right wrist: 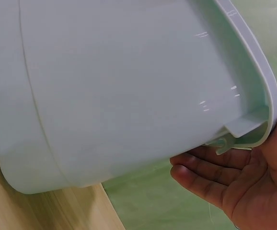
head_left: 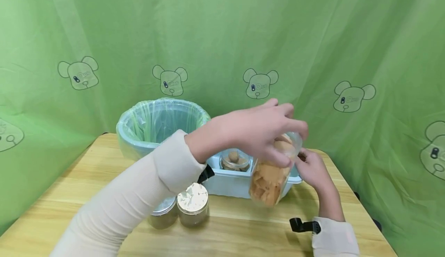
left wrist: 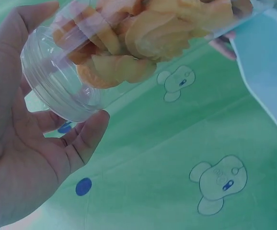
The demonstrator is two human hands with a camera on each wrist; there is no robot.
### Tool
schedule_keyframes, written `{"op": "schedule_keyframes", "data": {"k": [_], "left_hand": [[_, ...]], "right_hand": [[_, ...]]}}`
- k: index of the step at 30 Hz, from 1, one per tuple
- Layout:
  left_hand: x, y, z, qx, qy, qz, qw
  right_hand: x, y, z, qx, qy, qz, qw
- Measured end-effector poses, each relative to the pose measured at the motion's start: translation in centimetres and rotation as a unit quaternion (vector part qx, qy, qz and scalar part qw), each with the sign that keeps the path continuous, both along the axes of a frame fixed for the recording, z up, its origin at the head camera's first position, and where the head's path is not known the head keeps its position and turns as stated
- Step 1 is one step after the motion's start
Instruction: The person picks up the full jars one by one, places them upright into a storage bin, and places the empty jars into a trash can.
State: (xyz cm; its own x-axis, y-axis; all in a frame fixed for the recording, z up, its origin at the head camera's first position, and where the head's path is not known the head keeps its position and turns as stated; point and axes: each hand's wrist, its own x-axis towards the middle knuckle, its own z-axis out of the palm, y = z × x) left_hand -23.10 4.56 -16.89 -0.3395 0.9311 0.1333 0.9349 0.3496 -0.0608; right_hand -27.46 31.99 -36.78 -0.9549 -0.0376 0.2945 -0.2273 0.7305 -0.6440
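left hand (head_left: 259,129) grips a clear cylindrical plastic jar of orange-brown pieces (head_left: 267,185) up top; it slants one-to-seven, body at five o'clock! right hand (head_left: 313,171), jar's three o'clock, holds the pale-blue plastic bin (head_left: 226,184).

- A small curtained-off booth or corner; whether it belongs to a home, a studio or somewhere else cannot be told.
- A green curtain (head_left: 215,29), printed with outlined bear heads (head_left: 260,84), hangs behind the bench (head_left: 236,234) and along both its sides, hiding whatever lies beyond.
- The bench has a pale wood-grain top.
- Household goods are gathered on or above it: a round bin (head_left: 131,147) lined with a thin plastic bag (head_left: 147,123), a pale blue tub (head_left: 227,185), a clear jar (head_left: 269,183) of biscuits and two lidded jars (head_left: 192,208).
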Motion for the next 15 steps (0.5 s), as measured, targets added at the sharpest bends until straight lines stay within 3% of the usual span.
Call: {"op": "schedule_keyframes", "data": {"k": [7,15], "left_hand": [[-0.5,-0.5,1.7,-0.007,0.033,0.02,0.9992],[-1.8,-0.4,2.2,0.002,0.055,0.03,0.998]], "right_hand": [[0.1,-0.2,0.3,0.01,-0.005,-0.003,1.0],[0.1,-0.2,0.2,0.004,-0.013,-0.002,1.0]]}}
